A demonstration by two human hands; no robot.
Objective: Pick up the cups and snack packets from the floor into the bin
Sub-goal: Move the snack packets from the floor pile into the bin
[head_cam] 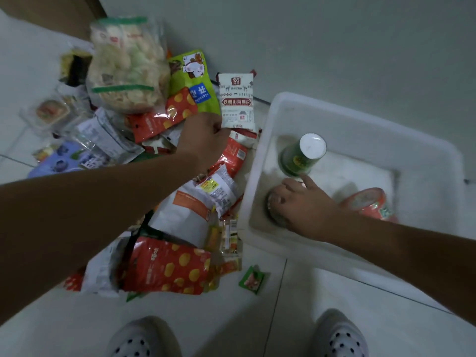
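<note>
A heap of snack packets lies on the white tiled floor, left of a white plastic bin. My left hand reaches over the heap and pinches the lower edge of a white packet with red print. My right hand is inside the bin, its fingers curled over a round cup near the bin's front left corner. A green cup stands upside down in the bin. A red cup lies on its side to the right of my hand.
A large clear bag of pale chips tops the heap at the back. A small green wrapper lies alone on the tiles in front of the bin. My two white shoes show at the bottom edge. A wall runs behind the bin.
</note>
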